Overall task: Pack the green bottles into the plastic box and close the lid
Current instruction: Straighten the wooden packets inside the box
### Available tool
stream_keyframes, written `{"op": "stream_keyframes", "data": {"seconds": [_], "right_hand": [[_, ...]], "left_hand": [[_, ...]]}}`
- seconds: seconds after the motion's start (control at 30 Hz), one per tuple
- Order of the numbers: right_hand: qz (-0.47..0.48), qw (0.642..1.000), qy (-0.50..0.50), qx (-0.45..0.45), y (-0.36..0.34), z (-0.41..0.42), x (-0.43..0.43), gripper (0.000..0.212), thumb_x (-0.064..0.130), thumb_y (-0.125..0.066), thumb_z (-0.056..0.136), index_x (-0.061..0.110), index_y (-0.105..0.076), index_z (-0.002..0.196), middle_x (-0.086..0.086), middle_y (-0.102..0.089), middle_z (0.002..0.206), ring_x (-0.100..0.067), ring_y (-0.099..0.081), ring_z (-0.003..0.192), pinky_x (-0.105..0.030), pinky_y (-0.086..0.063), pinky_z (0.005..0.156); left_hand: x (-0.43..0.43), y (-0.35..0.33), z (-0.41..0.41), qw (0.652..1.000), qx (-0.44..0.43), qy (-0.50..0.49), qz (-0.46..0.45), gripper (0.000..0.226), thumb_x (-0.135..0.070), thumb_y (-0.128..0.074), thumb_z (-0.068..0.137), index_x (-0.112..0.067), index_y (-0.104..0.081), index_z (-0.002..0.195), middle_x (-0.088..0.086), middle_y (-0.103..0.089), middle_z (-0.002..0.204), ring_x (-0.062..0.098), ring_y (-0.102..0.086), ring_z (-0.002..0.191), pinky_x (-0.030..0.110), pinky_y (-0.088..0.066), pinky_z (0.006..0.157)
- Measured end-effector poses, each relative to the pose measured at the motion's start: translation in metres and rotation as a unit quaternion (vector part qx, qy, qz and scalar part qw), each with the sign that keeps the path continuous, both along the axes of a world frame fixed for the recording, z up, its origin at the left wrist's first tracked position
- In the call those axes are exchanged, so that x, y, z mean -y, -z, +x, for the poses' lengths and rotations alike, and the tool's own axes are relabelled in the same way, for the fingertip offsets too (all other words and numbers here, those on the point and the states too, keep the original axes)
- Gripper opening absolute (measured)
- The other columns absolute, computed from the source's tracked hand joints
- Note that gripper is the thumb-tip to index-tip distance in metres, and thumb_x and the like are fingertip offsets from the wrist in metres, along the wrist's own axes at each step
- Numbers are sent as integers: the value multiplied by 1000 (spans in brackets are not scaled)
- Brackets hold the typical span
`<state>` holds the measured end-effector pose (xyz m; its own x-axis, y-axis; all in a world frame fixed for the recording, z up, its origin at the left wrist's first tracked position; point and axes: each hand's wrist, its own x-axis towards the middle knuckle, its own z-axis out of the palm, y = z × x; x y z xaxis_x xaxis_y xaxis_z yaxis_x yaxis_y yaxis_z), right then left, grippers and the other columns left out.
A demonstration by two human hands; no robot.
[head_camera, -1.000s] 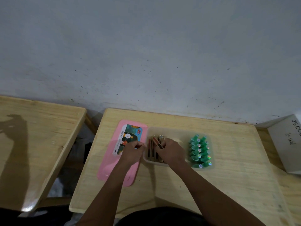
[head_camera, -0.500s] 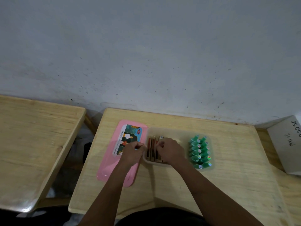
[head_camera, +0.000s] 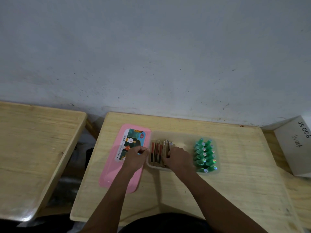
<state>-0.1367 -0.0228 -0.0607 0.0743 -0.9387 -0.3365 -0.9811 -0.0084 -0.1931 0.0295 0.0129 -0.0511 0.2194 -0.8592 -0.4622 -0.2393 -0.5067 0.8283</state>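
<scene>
A clear plastic box (head_camera: 182, 134) lies on the middle wooden table (head_camera: 235, 190). Several green bottles (head_camera: 204, 155) lie in two rows at its right end. Slim brown and red packets (head_camera: 156, 153) stand on edge at its left end. My right hand (head_camera: 180, 158) is inside the box, fingers curled against the rightmost packets. My left hand (head_camera: 136, 157) is curled at the box's left rim and seems to hold it. The pink lid (head_camera: 117, 174), with a picture label, lies flat to the left of the box, partly under my left forearm.
A white carton (head_camera: 296, 145) with handwritten marks stands at the right edge. A second wooden table (head_camera: 33, 148) is on the left, across a gap. A grey wall rises right behind the tables.
My right hand has shifted slightly left inside the box, pressing the packets closer together. My left hand has stayed at the box's left rim.
</scene>
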Motion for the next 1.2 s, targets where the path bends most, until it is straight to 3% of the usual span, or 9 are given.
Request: {"op": "stream_keyframes", "data": {"seconds": [0.2,0.37,0.53,0.67,0.77,0.9,1.07,1.2], "right_hand": [[3,1000,10,-17,-2,3,-1,39,49,-60,84,14,-63,103,-3,-69,98,-22,-68,88,-28,-43,63],[11,1000,15,-24,-6,6,-1,37,45,-61,82,15,-63,103,-3,-70,98,-23,-68,88,-29,-45,65],[30,998,49,1,-15,6,1,34,43,-64,80,14,-64,96,-3,-69,94,-23,-67,85,-27,-44,64],[60,987,118,94,-15,5,0,40,52,-56,79,13,-64,83,-3,-66,78,-23,-64,74,-28,-47,63],[92,957,175,210,-19,1,1,54,60,-48,86,12,-63,65,-2,-62,60,-18,-59,56,-26,-44,55],[162,873,259,381,-27,-11,-2,39,27,-43,96,3,-71,83,-4,-63,59,-10,-52,43,-19,-37,43],[172,846,265,429,-23,-15,-3,32,18,-41,98,5,-69,91,-7,-67,73,-11,-53,50,-22,-37,45],[180,867,215,412,-23,-12,-3,25,17,-46,98,7,-68,94,-5,-67,73,-10,-55,53,-18,-40,44]], "left_hand": [[-1,1,-1,1000,10,0,-5,10,-17,-58,92,-20,-63,84,-3,-64,88,13,-60,84,26,-49,76],[-1,1,-3,1000,11,-3,-14,13,-17,-58,93,-22,-62,82,-3,-64,86,13,-60,80,21,-46,65],[-2,0,-4,1000,22,2,-19,11,-18,-57,93,-22,-61,83,-2,-63,88,13,-60,80,19,-45,63],[-2,2,-4,1000,16,-3,-21,10,-17,-57,93,-19,-63,85,3,-65,89,13,-60,78,22,-47,65],[-2,5,-3,1000,13,-5,-18,9,-18,-57,93,-17,-63,86,5,-65,89,16,-61,78,29,-52,70],[-2,7,-3,1000,14,-14,-16,8,-17,-58,92,-16,-63,87,5,-65,91,17,-61,79,35,-56,75],[-2,7,-4,1000,13,-17,-17,9,-18,-58,92,-12,-65,91,6,-65,92,17,-61,82,35,-56,76],[-2,6,-3,1000,11,-16,-14,9,-18,-58,92,-14,-65,88,4,-65,90,19,-62,84,39,-57,80]]}}
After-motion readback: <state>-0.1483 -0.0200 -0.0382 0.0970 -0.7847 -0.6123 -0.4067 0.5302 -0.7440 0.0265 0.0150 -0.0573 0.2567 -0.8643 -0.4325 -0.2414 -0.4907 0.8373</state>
